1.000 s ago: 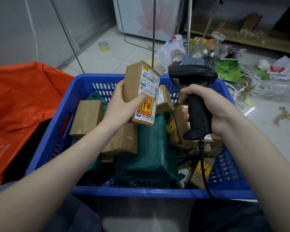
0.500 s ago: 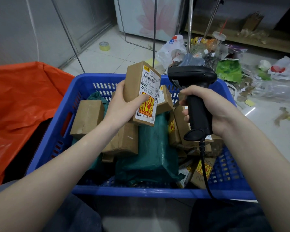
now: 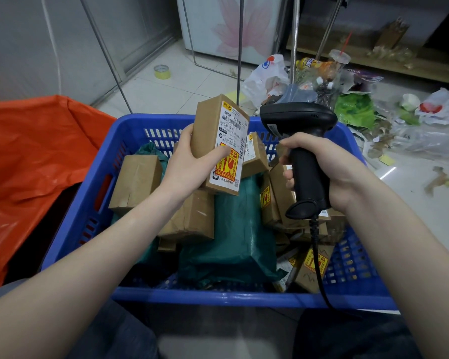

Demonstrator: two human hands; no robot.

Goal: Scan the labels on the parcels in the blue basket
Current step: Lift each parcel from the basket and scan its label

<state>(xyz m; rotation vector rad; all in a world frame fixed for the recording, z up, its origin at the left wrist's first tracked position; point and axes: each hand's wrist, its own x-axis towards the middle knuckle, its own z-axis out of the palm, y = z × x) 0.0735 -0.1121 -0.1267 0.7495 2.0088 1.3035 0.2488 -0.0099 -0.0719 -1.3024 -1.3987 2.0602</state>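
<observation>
My left hand holds a small brown cardboard parcel upright above the blue basket, its white label with barcode and yellow-red sticker turned toward the right. My right hand grips a black corded barcode scanner, its head level with the label's top and just right of it. In the basket lie several brown boxes and a dark green mailer bag. My thumb covers part of the label.
An orange plastic bag lies left of the basket. Litter, plastic bags and bottles spread over the tiled floor at the back right. Thin metal rack legs stand behind the basket, and a roll of yellow tape lies on the floor.
The held parcel and the scanner have stayed almost where they were; the parcel has shifted only slightly.
</observation>
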